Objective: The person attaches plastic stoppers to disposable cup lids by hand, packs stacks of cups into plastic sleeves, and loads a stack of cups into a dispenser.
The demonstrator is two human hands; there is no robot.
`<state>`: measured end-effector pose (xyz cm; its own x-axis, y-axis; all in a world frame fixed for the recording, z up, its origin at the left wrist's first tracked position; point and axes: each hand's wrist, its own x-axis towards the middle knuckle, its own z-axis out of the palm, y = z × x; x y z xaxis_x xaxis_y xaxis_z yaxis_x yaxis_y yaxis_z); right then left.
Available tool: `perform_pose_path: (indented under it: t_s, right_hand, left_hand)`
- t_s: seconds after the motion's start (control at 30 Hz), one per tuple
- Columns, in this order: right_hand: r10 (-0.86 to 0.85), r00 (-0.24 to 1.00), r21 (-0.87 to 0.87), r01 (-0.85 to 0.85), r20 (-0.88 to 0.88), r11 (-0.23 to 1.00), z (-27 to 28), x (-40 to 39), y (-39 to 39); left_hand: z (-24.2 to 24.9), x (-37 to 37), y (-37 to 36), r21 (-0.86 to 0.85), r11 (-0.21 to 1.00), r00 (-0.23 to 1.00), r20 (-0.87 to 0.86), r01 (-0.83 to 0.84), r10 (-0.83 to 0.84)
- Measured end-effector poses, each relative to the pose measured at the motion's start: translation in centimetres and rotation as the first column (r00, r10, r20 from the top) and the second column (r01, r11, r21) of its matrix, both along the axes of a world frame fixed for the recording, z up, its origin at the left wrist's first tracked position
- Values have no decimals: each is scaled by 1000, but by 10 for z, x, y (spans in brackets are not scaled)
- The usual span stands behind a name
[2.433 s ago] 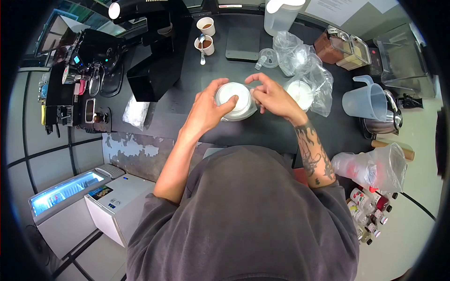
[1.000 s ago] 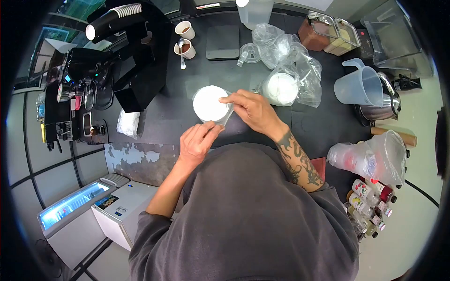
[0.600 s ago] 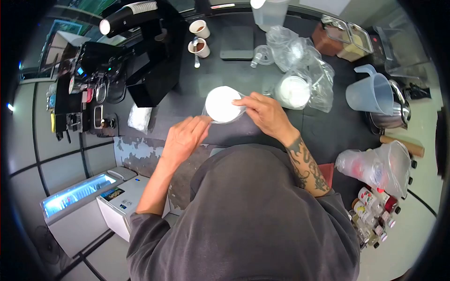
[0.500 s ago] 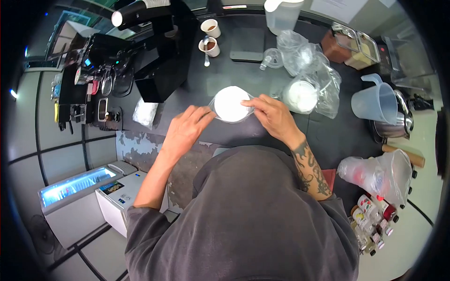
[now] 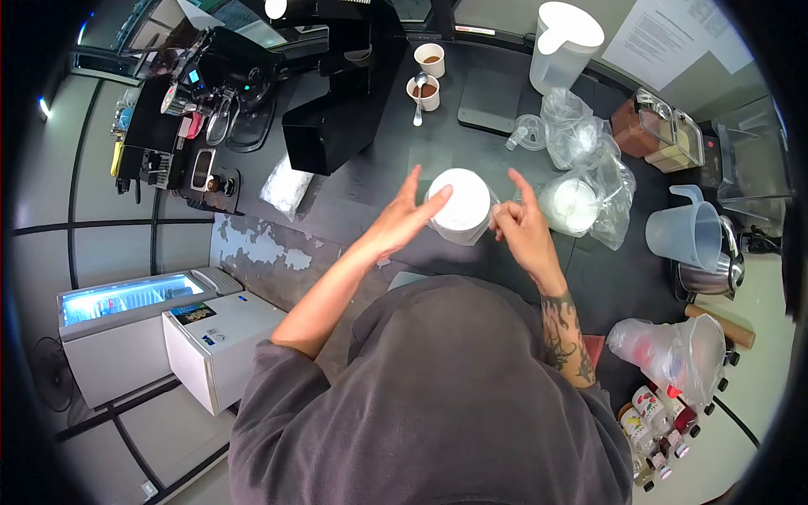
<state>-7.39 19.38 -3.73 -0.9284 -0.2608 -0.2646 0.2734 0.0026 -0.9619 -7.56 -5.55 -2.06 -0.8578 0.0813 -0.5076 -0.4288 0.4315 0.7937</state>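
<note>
A white round-topped stack in a clear plastic sleeve (image 5: 459,202) is between my hands at the near side of the dark counter. My left hand (image 5: 406,215) has its fingers spread, with the thumb on the left edge of the white top. On the right side, my right hand (image 5: 523,225) pinches the clear plastic between thumb and curled fingers, its index finger pointing up. Just right of that hand lies another plastic-wrapped white stack (image 5: 572,206), with crumpled clear bags (image 5: 619,202) around it.
Behind are two paper cups, the nearer cup (image 5: 425,98) holding a spoon, a black scale (image 5: 489,105) and a clear lid (image 5: 530,132). A black machine (image 5: 324,135) and white packet (image 5: 287,187) stand left; pitchers (image 5: 686,231) and bottles (image 5: 648,410) are right.
The view has shifted, so the counter objects appear farther right. My left hand has opened out, its thumb now on the white top. My right thumb has left the top and its index finger has lifted.
</note>
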Motion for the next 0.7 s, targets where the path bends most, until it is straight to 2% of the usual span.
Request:
perform_pose_path:
  t_s: [0.03, 0.1, 0.13, 0.17, 0.27, 0.37, 0.4, 0.47, 0.5, 0.53, 0.57, 0.6, 0.7]
  right_hand:
    - [-31, 985, -87, 46, 169, 995, -2, 0, -1]
    - [32, 975, -79, -14, 220, 997, -1, -2, 3]
    - [50, 966, -55, -37, 252, 998, -1, -3, 6]
    - [68, 956, -32, -61, 287, 998, -1, -2, 8]
    - [-79, 944, -19, 90, 320, 996, -12, 11, -7]
    - [106, 910, -228, -13, 401, 974, -5, 18, -28]
    - [66, 912, -233, 33, 405, 972, -4, 22, -37]
    - [45, 938, -268, 52, 343, 962, 5, 25, -52]
    - [32, 950, -286, 61, 311, 956, 13, 25, -60]
    - [-27, 958, -260, 105, 285, 960, 23, 26, -72]
    - [-32, 975, -253, 89, 219, 963, 34, 25, -81]
    - [-36, 987, -244, 73, 154, 967, 46, 23, -91]
    - [-36, 994, -158, 19, -105, 987, 76, 11, -127]
  left_hand:
    - [-2, 0, 2, 21, 1000, 1000, 10, 2, -2]
    - [-2, -2, 6, 68, 998, 999, 30, 18, -20]
    - [15, -3, 7, 185, 983, 986, 165, -2, -30]
    - [11, -2, 6, 221, 975, 982, 189, -16, -26]
    - [3, 0, -2, 322, 945, 967, 253, -48, -38]
    - [8, 1, -2, 408, 912, 963, 256, -25, -88]
    - [7, 2, -5, 424, 905, 969, 233, -22, -85]
    - [12, 2, -12, 387, 922, 974, 208, 4, -92]
    - [-15, 8, -18, 378, 923, 997, -14, 72, -72]
    - [-10, 11, -25, 349, 932, 992, -114, 93, -56]
    - [-2, 14, -33, 321, 941, 977, -208, 111, -45]
    - [23, 14, -45, 310, 945, 979, -201, 108, -46]
    - [72, 11, -86, 369, 919, 943, -332, 137, -7]
